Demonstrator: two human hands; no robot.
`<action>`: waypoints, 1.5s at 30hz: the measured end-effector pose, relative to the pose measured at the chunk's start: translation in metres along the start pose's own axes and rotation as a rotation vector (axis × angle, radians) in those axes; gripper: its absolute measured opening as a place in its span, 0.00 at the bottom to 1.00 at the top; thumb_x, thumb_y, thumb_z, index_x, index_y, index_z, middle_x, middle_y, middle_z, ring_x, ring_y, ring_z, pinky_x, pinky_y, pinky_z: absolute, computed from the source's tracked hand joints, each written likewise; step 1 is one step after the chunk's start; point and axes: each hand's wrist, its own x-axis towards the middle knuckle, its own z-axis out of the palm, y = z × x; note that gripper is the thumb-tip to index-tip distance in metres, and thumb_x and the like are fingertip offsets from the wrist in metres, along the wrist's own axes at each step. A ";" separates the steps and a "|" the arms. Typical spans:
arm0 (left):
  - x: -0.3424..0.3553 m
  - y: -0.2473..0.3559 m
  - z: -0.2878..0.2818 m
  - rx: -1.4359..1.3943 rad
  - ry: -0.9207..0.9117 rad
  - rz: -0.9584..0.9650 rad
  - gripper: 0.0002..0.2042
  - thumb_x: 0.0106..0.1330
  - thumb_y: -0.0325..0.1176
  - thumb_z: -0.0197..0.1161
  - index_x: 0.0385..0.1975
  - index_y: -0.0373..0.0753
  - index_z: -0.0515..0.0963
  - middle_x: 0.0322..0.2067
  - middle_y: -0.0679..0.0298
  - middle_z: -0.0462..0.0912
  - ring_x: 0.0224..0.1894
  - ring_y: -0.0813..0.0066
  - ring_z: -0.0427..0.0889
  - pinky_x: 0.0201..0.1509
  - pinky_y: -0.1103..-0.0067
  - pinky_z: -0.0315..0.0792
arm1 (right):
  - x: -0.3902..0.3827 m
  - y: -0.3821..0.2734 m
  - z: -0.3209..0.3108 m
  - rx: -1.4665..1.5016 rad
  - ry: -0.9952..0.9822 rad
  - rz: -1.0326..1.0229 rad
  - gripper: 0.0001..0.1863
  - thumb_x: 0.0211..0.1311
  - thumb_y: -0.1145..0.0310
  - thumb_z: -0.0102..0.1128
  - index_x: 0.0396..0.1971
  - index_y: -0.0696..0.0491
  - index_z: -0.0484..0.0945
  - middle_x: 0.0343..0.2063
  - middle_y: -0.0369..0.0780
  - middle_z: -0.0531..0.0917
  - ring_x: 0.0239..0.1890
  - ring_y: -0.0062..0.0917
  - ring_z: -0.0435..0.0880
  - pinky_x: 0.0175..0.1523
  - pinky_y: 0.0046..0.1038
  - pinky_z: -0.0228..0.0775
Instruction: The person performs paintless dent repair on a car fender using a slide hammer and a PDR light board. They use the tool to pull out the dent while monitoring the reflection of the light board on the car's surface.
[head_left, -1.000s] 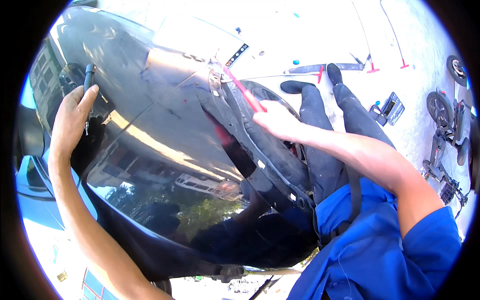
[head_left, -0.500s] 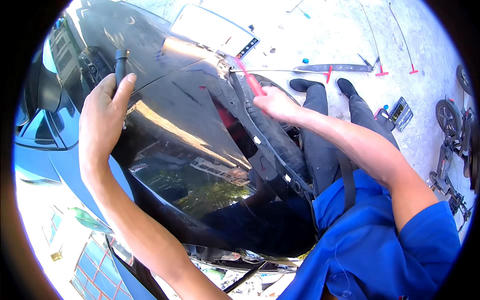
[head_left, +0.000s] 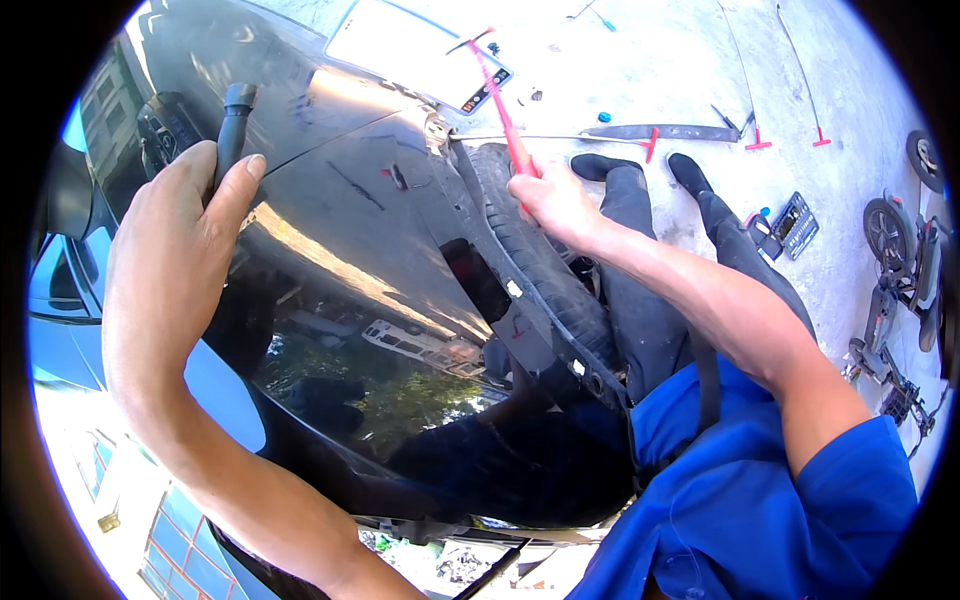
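Observation:
My left hand is wrapped round a dark grey rod-shaped tool with a wider, blunt top end, held upright over the glossy black car panel. Its lower end is mostly hidden behind the hand, so I cannot tell whether it touches the paint. In my right hand is the red handle of a slim hammer. The hammer's thin dark head is raised, away from the left hand's tool, beyond the panel's edge. Beneath the right hand runs the open wheel arch with a black tyre.
A white-faced light panel stands at the car's far edge. On the pale floor lie long rods with red T-handles, a dark strip and a small tool case. A scooter is at the far right.
The hammer has swung up, and its head now shows sharply. My left hand and its tool have shifted slightly left in the picture, as the whole view moved a little.

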 end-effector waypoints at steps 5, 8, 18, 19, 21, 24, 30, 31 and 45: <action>-0.001 -0.001 -0.003 -0.024 -0.009 -0.008 0.22 0.76 0.48 0.56 0.26 0.33 0.71 0.17 0.57 0.65 0.19 0.68 0.64 0.27 0.70 0.62 | -0.002 -0.008 0.007 -0.235 -0.126 -0.017 0.14 0.61 0.62 0.54 0.34 0.60 0.77 0.24 0.40 0.81 0.26 0.25 0.80 0.34 0.32 0.73; 0.000 -0.003 -0.004 -0.009 0.003 0.007 0.22 0.76 0.47 0.57 0.26 0.33 0.71 0.17 0.57 0.64 0.19 0.68 0.64 0.27 0.70 0.62 | 0.003 -0.007 0.008 -0.078 -0.032 -0.002 0.14 0.62 0.62 0.54 0.33 0.60 0.77 0.23 0.39 0.81 0.25 0.22 0.80 0.33 0.30 0.72; 0.004 -0.005 -0.004 0.005 0.001 -0.035 0.23 0.76 0.49 0.56 0.27 0.33 0.71 0.18 0.56 0.65 0.20 0.67 0.65 0.28 0.68 0.63 | 0.003 0.000 0.009 -0.023 0.025 -0.037 0.12 0.62 0.63 0.55 0.33 0.57 0.74 0.20 0.35 0.77 0.20 0.18 0.74 0.26 0.26 0.66; 0.003 -0.005 -0.004 0.006 0.006 -0.035 0.22 0.76 0.49 0.56 0.28 0.33 0.72 0.18 0.56 0.65 0.20 0.67 0.65 0.28 0.68 0.63 | 0.002 0.003 0.012 -0.044 0.011 -0.035 0.12 0.62 0.63 0.55 0.33 0.57 0.74 0.20 0.35 0.77 0.20 0.18 0.74 0.26 0.26 0.66; 0.001 -0.006 -0.005 0.007 0.016 -0.045 0.22 0.76 0.48 0.56 0.28 0.32 0.72 0.18 0.56 0.65 0.20 0.67 0.66 0.28 0.68 0.63 | 0.001 0.007 0.017 -0.088 -0.016 -0.031 0.12 0.62 0.62 0.55 0.33 0.57 0.74 0.20 0.35 0.77 0.20 0.18 0.75 0.26 0.26 0.66; -0.001 -0.008 -0.004 0.041 0.039 -0.023 0.22 0.76 0.48 0.56 0.28 0.33 0.72 0.18 0.57 0.66 0.19 0.67 0.67 0.28 0.68 0.63 | 0.001 0.005 0.013 -0.182 -0.107 -0.024 0.12 0.61 0.63 0.55 0.33 0.57 0.74 0.20 0.35 0.77 0.20 0.18 0.75 0.26 0.26 0.66; 0.004 -0.006 -0.005 0.033 0.018 -0.050 0.22 0.76 0.48 0.56 0.28 0.33 0.73 0.17 0.57 0.67 0.19 0.68 0.67 0.28 0.69 0.64 | 0.004 0.005 0.018 -0.094 0.040 -0.086 0.11 0.62 0.63 0.54 0.32 0.58 0.74 0.21 0.36 0.78 0.22 0.19 0.75 0.28 0.26 0.67; 0.003 -0.007 -0.006 0.032 0.015 -0.065 0.22 0.76 0.48 0.56 0.28 0.33 0.73 0.17 0.57 0.67 0.19 0.68 0.68 0.28 0.69 0.64 | 0.002 0.006 0.018 -0.164 -0.034 -0.048 0.13 0.61 0.62 0.55 0.32 0.59 0.75 0.22 0.38 0.79 0.25 0.21 0.77 0.31 0.29 0.69; 0.002 -0.001 -0.012 0.085 -0.028 -0.075 0.22 0.76 0.48 0.56 0.29 0.33 0.74 0.18 0.54 0.69 0.20 0.64 0.71 0.30 0.68 0.67 | 0.001 0.002 0.009 -0.155 -0.012 -0.024 0.17 0.58 0.60 0.55 0.31 0.62 0.76 0.25 0.47 0.82 0.30 0.34 0.84 0.40 0.37 0.74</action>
